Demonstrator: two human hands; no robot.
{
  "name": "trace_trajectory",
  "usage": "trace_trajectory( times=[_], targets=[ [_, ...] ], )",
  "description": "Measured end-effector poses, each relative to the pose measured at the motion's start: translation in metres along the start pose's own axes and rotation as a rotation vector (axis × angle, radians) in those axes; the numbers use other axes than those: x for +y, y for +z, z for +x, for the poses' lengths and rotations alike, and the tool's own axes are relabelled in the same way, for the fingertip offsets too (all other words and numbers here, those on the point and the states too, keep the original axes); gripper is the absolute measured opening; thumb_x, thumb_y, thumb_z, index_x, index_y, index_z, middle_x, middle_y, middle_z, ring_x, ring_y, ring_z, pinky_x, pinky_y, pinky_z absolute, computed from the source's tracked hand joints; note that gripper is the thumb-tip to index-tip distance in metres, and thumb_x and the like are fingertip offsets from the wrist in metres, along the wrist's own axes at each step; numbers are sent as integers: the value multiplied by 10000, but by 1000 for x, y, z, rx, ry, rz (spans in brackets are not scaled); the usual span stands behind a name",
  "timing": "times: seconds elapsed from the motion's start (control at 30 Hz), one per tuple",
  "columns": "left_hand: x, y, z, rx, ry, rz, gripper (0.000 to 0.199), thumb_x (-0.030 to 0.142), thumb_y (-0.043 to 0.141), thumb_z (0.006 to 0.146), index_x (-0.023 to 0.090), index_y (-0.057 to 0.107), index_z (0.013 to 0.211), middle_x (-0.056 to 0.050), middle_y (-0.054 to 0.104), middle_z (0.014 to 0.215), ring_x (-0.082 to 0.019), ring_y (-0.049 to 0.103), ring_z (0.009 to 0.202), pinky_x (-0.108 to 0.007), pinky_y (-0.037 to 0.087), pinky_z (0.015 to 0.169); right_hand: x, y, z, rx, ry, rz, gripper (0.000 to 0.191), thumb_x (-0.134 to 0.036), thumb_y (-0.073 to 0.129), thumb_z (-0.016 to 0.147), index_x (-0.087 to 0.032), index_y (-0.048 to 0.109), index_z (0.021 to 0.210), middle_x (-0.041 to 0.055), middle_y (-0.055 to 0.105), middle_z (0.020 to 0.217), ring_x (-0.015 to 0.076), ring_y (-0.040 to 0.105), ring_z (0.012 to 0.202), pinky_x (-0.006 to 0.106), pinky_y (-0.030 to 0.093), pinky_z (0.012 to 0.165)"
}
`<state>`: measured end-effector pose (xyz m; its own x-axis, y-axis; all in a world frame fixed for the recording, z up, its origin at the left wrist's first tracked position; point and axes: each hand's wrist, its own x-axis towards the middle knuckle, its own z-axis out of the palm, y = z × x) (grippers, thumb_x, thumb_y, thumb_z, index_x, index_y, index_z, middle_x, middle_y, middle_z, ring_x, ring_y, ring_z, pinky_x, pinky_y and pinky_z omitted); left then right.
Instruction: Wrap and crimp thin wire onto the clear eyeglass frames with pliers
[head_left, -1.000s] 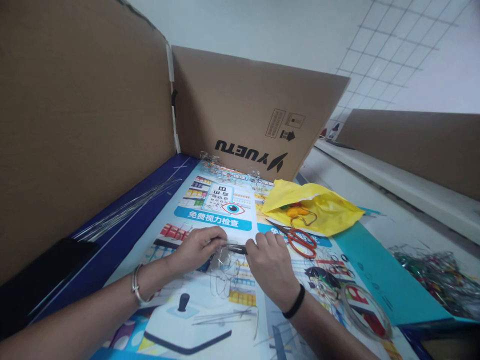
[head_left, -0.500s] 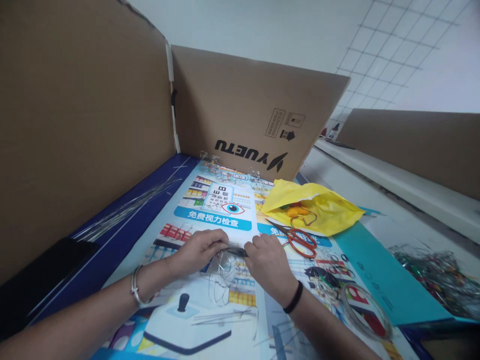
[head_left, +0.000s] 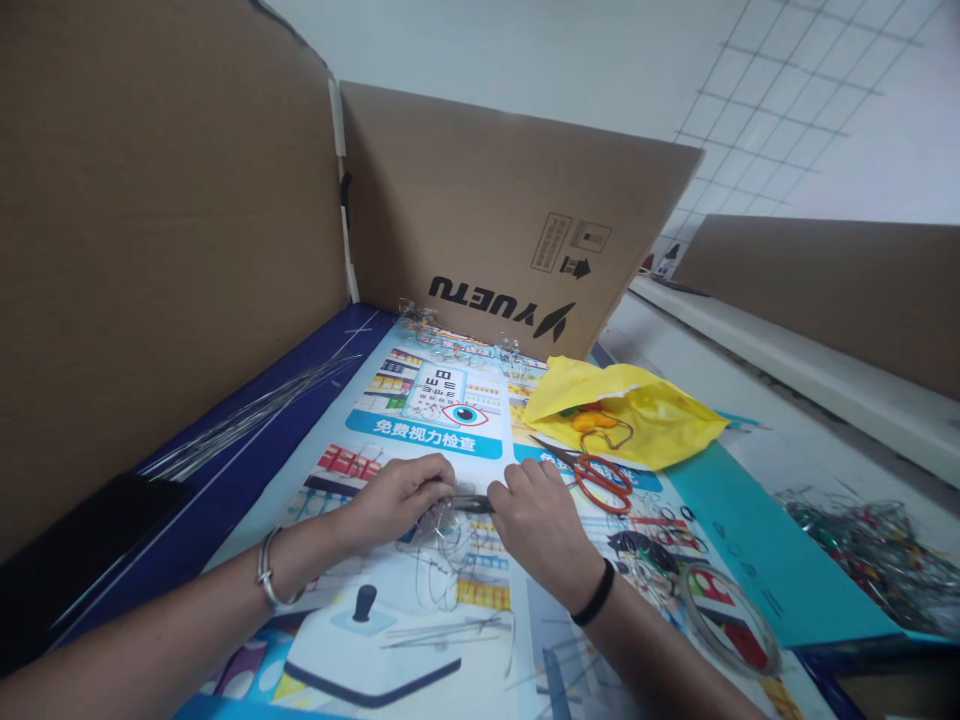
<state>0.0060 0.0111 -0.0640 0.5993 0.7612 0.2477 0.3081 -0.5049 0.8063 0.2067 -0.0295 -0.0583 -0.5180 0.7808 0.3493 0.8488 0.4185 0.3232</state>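
My right hand (head_left: 534,520) is wrapped round a pair of dark-jawed pliers (head_left: 472,504), whose tip points left toward my other hand. My left hand (head_left: 401,500) pinches thin silvery wire (head_left: 444,530) at the jaws. Loops of this wire hang below the fingers, over the printed sheet. Exactly where the jaws meet the wire is too small to make out. Orange-handled scissors (head_left: 600,482) lie just beyond my right hand, partly against a yellow bag (head_left: 637,415). Several straight wire pieces (head_left: 442,632) rest on the sheet nearer to me.
Cardboard panels (head_left: 495,220) stand at the back and left. A bundle of long wires (head_left: 247,420) lies at left beside a black object (head_left: 90,560). On the right are a coil of clear line (head_left: 731,620) and a tangled wire heap (head_left: 877,550). Small wire pieces (head_left: 510,352) lie by the back panel.
Both hands stay nearly in place. The pliers have turned slightly, and their jaws now look a little more apart near the left fingertips.
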Motion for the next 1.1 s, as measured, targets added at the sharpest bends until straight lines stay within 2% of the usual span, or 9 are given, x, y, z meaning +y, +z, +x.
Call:
trace_trajectory(
  times=[0.7, 0.93, 1.1],
  targets=[
    [0, -1, -1, -35, -20, -50, 156, 173, 395, 841, 171, 506, 731, 31, 532, 654, -95, 494, 590, -195, 391, 568, -3, 8, -2, -48, -4, 65, 74, -177, 586, 741, -191, 550, 678, 32, 546, 672, 181, 438, 697, 327, 231, 653],
    [2, -3, 1, -6, -1, -55, 149, 182, 402, 847, 170, 515, 750, 25, 524, 679, -108, 488, 642, -209, 391, 611, 1, -1, -2, -8, 58, 27, 83, -198, 602, 738, -202, 548, 674, 33, 526, 683, 193, 418, 701, 335, 218, 640],
    [2, -1, 1, 32, 71, 10, 143, 194, 411, 846, 165, 517, 754, -1, 530, 745, -127, 488, 711, -228, 397, 668, 0, -9, -1, -14, 71, -4, 70, -180, 600, 740, -202, 561, 687, 43, 529, 703, 199, 411, 713, 337, 213, 642]
  ],
)
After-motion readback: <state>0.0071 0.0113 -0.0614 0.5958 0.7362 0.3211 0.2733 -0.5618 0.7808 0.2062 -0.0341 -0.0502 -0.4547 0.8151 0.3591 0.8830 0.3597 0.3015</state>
